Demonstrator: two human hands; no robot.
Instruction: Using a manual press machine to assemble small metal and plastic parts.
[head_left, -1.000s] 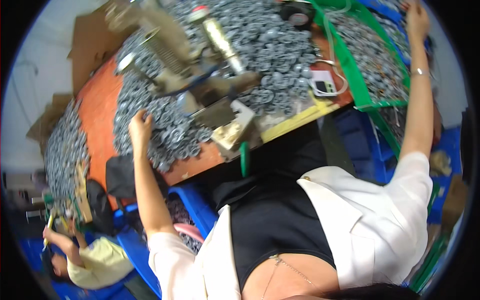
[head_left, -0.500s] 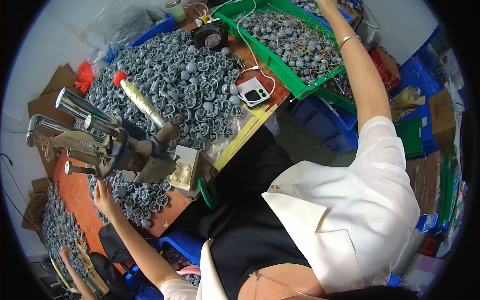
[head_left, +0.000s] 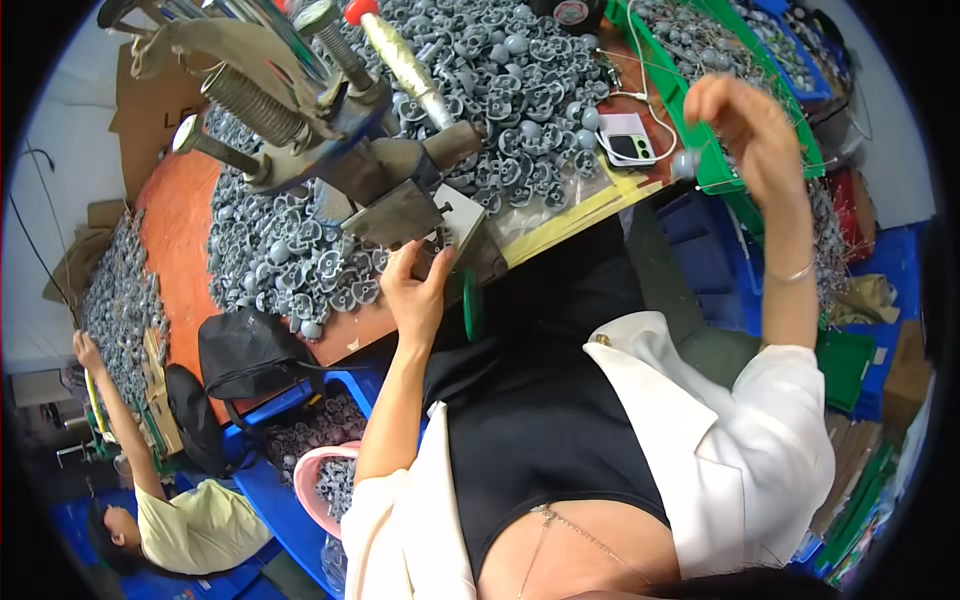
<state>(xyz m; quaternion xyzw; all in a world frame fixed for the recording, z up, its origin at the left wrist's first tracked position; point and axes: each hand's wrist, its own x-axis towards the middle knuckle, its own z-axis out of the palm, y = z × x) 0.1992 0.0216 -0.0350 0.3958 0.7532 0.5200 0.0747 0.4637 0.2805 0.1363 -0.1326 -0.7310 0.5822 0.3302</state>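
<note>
My left hand [head_left: 412,300] is at the fixture block [head_left: 462,212] under the head of a hand press [head_left: 350,165]. Its thumb and forefinger curl around a small dark grey plastic piece, partly hidden by the fingers. My right hand [head_left: 755,140] is raised in front of the green tray [head_left: 655,55], its fingers bent and a little blurred. A grey ball with a thin wire [head_left: 685,165] hangs by its fingertips. The press lever [head_left: 405,70], with a red knob, slants up above the fixture.
Grey half shells [head_left: 500,120] are heaped behind and left of the press. A phone [head_left: 628,148] lies near the yellow-taped table edge [head_left: 580,215]. A black bag [head_left: 255,355] and a pink basket [head_left: 315,490] are at lower left. A co-worker [head_left: 190,520] sits far left.
My left hand has come from the shell pile to the press fixture. My right hand has drawn back from beyond the green tray, now with a grey ball. The view has shifted.
</note>
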